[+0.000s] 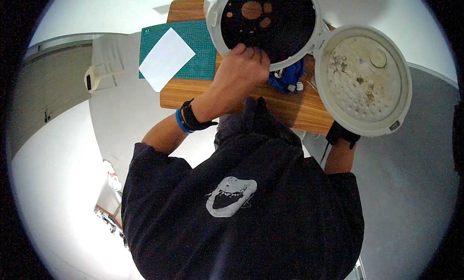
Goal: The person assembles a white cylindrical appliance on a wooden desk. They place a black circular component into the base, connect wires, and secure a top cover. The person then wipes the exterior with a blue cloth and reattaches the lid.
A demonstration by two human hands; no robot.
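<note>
Pot: round and white, at the far side of the wooden surface (183,93), straight ahead of the person; its rim (214,27) lies beyond the hands. Its mouth shows no long axis, but pot and lid together run from ahead out to the right, joined by a hinge (319,42) on the pot's right side.
Lid: swung open to the right (355,94), stained inner face up, a pale disc (378,58) set in it.
Mat: green (204,40), left of the pot.
Sheet: white (167,59), askew over the mat, one corner past its near edge.
Left hand: nearer to the pot (243,68), fingers bent at the near-left rim; fingertips hidden, so whether they grip cannot be told.
Right hand: behind the lid, out of sight; only the banded wrist shows at the lid's near edge. Cannot tell what it does.
Bundle: blue (288,78), just below the near-right rim.
Spots: round, tan (252,10), in the pot's dark inside; discs or openings, unclear.
</note>
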